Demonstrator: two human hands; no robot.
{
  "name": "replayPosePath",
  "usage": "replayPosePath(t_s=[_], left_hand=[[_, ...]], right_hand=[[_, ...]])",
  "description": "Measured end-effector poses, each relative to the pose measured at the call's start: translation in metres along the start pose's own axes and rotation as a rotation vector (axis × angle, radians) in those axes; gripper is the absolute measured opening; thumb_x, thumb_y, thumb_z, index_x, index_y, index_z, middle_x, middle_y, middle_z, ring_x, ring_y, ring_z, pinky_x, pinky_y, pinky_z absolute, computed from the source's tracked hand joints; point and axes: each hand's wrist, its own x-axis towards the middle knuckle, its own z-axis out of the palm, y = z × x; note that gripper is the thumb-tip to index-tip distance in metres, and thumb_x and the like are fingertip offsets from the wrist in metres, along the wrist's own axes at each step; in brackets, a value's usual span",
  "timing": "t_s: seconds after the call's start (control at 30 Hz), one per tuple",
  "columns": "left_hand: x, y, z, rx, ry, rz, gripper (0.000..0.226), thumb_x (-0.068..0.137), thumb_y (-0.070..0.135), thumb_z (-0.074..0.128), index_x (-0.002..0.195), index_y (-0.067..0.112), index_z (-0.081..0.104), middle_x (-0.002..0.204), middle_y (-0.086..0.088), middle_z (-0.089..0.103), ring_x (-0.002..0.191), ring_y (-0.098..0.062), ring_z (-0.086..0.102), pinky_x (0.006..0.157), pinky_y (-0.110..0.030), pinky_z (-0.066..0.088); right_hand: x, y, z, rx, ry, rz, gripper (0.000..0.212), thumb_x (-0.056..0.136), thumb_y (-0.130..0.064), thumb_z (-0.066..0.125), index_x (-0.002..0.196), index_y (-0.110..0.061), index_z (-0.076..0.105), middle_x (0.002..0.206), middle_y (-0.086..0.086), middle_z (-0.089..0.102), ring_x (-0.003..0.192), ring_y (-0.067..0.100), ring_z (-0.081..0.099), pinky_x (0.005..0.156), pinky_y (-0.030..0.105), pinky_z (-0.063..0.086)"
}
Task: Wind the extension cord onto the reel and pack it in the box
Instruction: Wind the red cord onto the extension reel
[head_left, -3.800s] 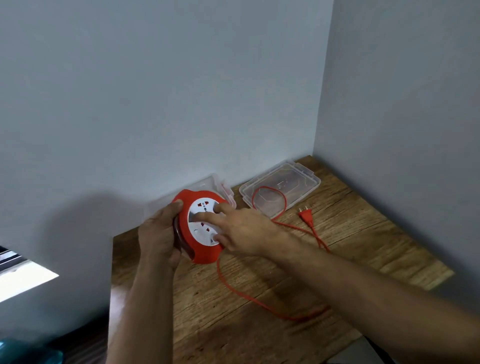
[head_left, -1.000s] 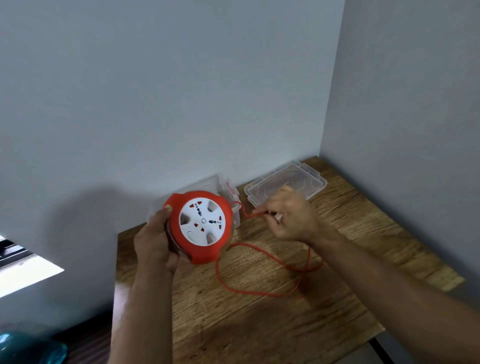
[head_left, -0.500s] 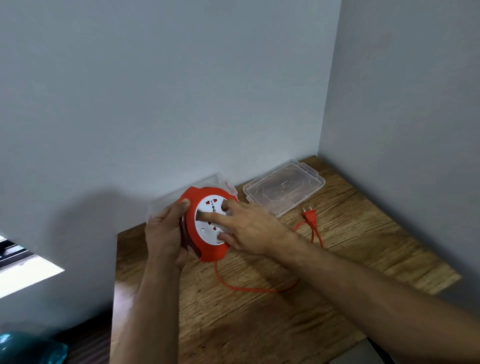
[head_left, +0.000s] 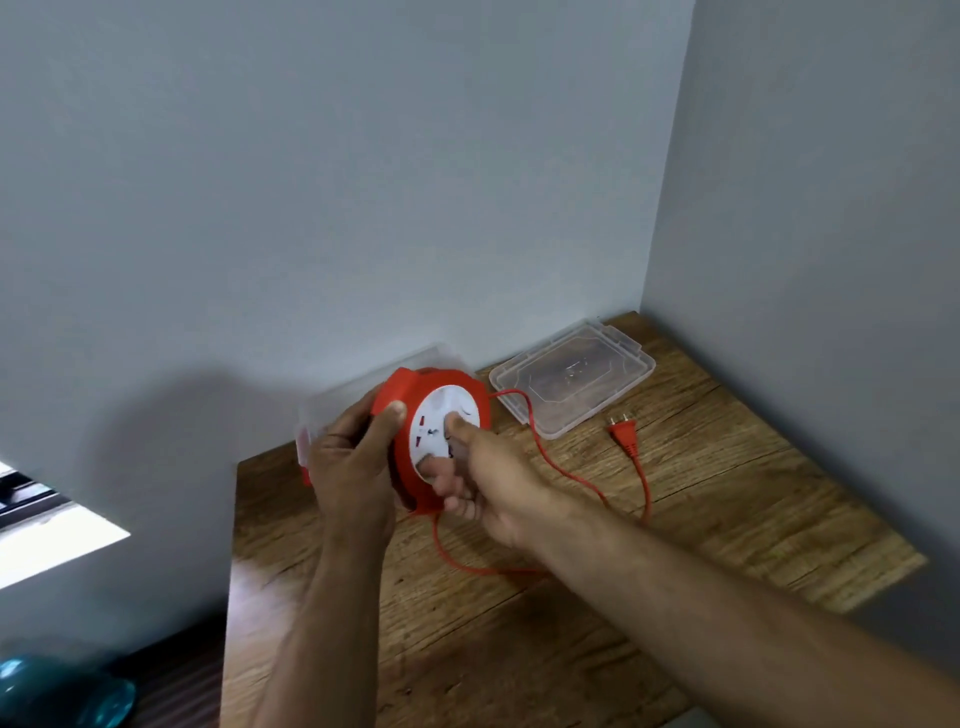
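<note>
Your left hand wraps around the rim of the orange reel, fingers behind it and thumb on the front edge, holding it upright just above the wooden table. Your right hand presses fingertips into the recesses of the white socket disc on the reel's face, ready to turn it.

To wind well, keep the left hand firm so the casing stays put, and rotate only the disc in steady turns. Let the loose cord slide freely across the table, so it feeds in without kinks or snagging on the lid.

From the reel, the orange cord hangs down below your right hand, loops along the table toward you, then runs away to the right, ending at the plug, which lies flat, well apart from both hands. Part of the cord also crosses the near corner of the clear plastic lid, which rests by the wall corner. The clear box sits just behind the reel, against the wall.
</note>
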Motion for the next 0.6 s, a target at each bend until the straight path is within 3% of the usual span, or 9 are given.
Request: replayPosePath(t_s=[0.1,0.17,0.23,0.3,0.37,0.47,0.6], left_hand=[[0.007,0.002,-0.003,-0.079,0.115,-0.097,0.011,0.09,0.01,0.074,0.094,0.017,0.081,0.087,-0.003,0.082,0.094,-0.034,0.075,0.099,-0.059,0.056],[0.009,0.004,-0.005,-0.093,0.122,-0.161,0.007,0.089,0.013,0.075,0.093,0.014,0.08,0.083,-0.004,0.081,0.085,-0.029,0.076,0.101,-0.059,0.055],[0.011,0.005,-0.007,-0.076,0.077,-0.201,0.005,0.089,0.015,0.075,0.089,0.015,0.08,0.078,-0.002,0.082,0.077,-0.026,0.077,0.093,-0.052,0.06],[0.011,0.007,-0.008,-0.052,0.026,-0.24,0.007,0.092,0.015,0.073,0.09,0.013,0.079,0.079,-0.005,0.082,0.073,-0.027,0.079,0.07,-0.041,0.064],[0.011,0.008,-0.008,-0.036,-0.003,-0.287,0.009,0.092,0.015,0.072,0.091,0.01,0.078,0.08,-0.008,0.082,0.07,-0.028,0.079,0.054,-0.035,0.062],[0.008,0.009,-0.007,-0.012,-0.04,-0.312,0.008,0.092,0.014,0.072,0.088,0.011,0.079,0.08,-0.008,0.083,0.068,-0.028,0.08,0.05,-0.034,0.061],[0.004,0.009,-0.003,-0.035,-0.092,-0.312,0.007,0.091,0.012,0.072,0.092,0.009,0.079,0.082,-0.009,0.083,0.071,-0.029,0.08,0.051,-0.035,0.061]], right_hand=[[-0.001,-0.006,-0.025,-0.765,0.144,-0.493,0.018,0.097,-0.033,0.059,0.102,-0.017,0.067,0.078,0.003,0.077,0.057,0.019,0.07,0.051,0.03,0.055],[0.005,-0.008,-0.047,-1.328,0.28,-0.956,0.015,0.092,-0.03,0.064,0.103,-0.021,0.067,0.103,0.001,0.073,0.08,0.023,0.07,0.066,0.038,0.058],[0.012,-0.014,-0.06,-1.695,0.076,-1.233,0.031,0.091,-0.027,0.066,0.121,-0.021,0.061,0.135,0.01,0.057,0.097,0.032,0.067,0.067,0.046,0.059],[0.019,-0.021,-0.067,-1.902,-0.198,-1.323,0.046,0.092,-0.026,0.067,0.136,-0.029,0.053,0.148,0.018,0.043,0.108,0.039,0.063,0.068,0.048,0.06],[0.023,-0.032,-0.068,-1.981,-0.34,-1.413,0.055,0.092,-0.021,0.067,0.142,-0.036,0.048,0.15,0.023,0.04,0.109,0.042,0.062,0.062,0.046,0.06],[0.029,-0.042,-0.064,-2.158,-0.447,-1.436,0.058,0.097,-0.025,0.059,0.148,-0.041,0.036,0.149,0.023,0.036,0.105,0.041,0.064,0.056,0.042,0.058],[0.033,-0.042,-0.058,-2.331,-0.388,-1.423,0.056,0.098,-0.037,0.055,0.146,-0.043,0.029,0.134,0.02,0.046,0.078,0.035,0.068,0.051,0.038,0.054]])
